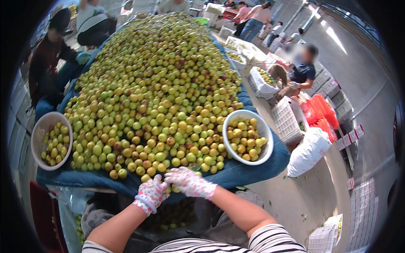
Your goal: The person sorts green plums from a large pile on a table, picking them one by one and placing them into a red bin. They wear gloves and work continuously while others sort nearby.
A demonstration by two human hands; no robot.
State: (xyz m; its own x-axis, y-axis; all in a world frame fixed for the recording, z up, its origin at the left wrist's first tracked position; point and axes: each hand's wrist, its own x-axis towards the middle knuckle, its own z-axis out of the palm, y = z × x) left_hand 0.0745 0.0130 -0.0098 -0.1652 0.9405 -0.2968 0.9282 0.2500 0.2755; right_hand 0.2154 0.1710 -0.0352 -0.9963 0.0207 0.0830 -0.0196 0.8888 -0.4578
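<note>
A large heap of green-yellow jujubes (152, 85), some blushed brown, covers a table spread with dark blue cloth (246, 174). At its near edge are my two hands in white gloves with a pink pattern. My left hand (152, 193) has a pale band at the wrist and bent fingers close to a few jujubes. Beside it, my right hand (189, 182) reaches in from the right, fingertips almost meeting the left ones. A couple of jujubes (175, 188) show just below the fingers. Whether either hand grips a fruit is hidden.
A pale basket of jujubes (37, 142) stands at the left corner, a white basket (270, 144) at the right. Co-workers sit at left (47, 63) and right (302, 71). White crates (288, 121), red bags (319, 109) and a white sack (308, 151) lie right.
</note>
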